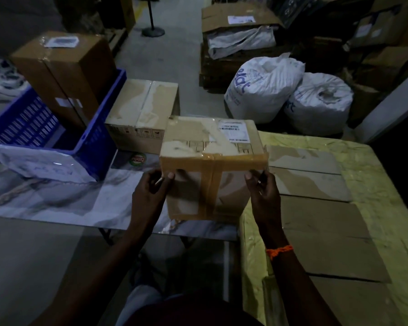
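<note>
At far left a blue crate (99,128) sits on the marble-pattern table (57,203) with a tall brown carton (64,74) standing in it; a white poly mailer (40,165) lies against the crate's near wall; just right of the crate is a second carton (141,114), taped on top, with a round sticker (138,159) on the table in front of it. Next comes the left hand (150,194): thumb on the near face of the taped box (210,147) at its upper left corner, fingers curled round the left side, so clamped on the box; something small and shiny sits among those fingers, and I cannot tell what it is. The box sits mid-frame between the two hands and just beyond them; its long axis runs left to right, the label is on top at the far right, and brown tape crosses the near face; both hands are equally near, one per corner; I cannot tell whether the bottom edge rests on the table or is lifted. The right hand (264,194) mirrors the left: thumb on the near face at the upper right corner, fingers wrapped round the right edge, gripping. Judgement: any turn or lift would pivot on that two-corner hold. Right of it, flattened cardboard (316,208) lies on a yellow cover (375,184); white sacks (264,90) stand on the floor beyond.
</note>
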Action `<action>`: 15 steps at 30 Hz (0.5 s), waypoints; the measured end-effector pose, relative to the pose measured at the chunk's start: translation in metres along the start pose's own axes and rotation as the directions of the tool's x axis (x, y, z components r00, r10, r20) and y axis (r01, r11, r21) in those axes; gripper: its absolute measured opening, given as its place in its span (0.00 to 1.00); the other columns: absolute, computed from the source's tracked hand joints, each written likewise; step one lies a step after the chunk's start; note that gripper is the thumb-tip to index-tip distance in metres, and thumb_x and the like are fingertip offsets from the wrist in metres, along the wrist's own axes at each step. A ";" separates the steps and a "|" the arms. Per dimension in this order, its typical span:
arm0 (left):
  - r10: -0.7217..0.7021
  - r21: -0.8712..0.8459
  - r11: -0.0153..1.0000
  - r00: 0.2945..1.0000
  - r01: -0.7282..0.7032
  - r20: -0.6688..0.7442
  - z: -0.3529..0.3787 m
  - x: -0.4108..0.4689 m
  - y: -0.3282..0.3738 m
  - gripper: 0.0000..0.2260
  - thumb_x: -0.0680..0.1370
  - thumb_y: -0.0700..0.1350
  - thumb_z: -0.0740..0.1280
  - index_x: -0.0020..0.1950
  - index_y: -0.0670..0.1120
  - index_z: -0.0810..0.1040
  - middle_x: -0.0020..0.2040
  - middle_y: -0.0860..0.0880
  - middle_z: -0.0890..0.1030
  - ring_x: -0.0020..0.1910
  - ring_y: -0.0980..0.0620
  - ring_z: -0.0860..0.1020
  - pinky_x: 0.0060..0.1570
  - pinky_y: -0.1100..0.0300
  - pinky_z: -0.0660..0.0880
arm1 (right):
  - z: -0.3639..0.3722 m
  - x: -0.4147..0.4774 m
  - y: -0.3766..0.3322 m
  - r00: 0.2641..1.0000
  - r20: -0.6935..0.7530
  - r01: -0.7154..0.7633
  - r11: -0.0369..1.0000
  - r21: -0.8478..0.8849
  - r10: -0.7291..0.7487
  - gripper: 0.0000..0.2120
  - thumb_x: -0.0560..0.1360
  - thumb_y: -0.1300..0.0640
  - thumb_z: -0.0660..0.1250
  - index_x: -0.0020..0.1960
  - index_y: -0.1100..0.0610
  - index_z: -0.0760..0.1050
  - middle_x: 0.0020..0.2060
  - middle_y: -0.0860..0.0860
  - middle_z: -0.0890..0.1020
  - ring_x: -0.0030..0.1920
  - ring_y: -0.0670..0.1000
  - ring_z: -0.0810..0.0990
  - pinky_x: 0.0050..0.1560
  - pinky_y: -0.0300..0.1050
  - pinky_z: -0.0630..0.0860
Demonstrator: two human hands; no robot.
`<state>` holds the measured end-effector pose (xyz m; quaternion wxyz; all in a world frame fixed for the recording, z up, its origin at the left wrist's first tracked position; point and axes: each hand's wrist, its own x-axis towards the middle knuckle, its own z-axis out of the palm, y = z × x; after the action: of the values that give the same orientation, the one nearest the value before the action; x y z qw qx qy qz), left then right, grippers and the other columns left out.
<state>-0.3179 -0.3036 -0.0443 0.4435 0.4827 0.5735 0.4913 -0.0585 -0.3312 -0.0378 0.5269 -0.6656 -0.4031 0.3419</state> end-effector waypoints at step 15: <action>0.128 0.120 0.985 0.990 -0.121 -0.053 0.008 -0.021 0.001 0.33 0.75 0.64 0.71 0.76 0.52 0.67 0.71 0.54 0.74 0.69 0.63 0.73 0.63 0.64 0.74 | -0.008 -0.031 0.033 0.999 -0.006 -0.044 0.994 0.103 0.045 0.32 0.72 0.21 0.56 0.64 0.41 0.76 0.59 0.44 0.82 0.62 0.47 0.81 0.64 0.60 0.78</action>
<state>-0.3072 -0.3231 -0.0438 0.3655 0.5277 0.5830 0.4981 -0.0588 -0.3661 -0.0677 0.5542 -0.6479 -0.3679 0.3712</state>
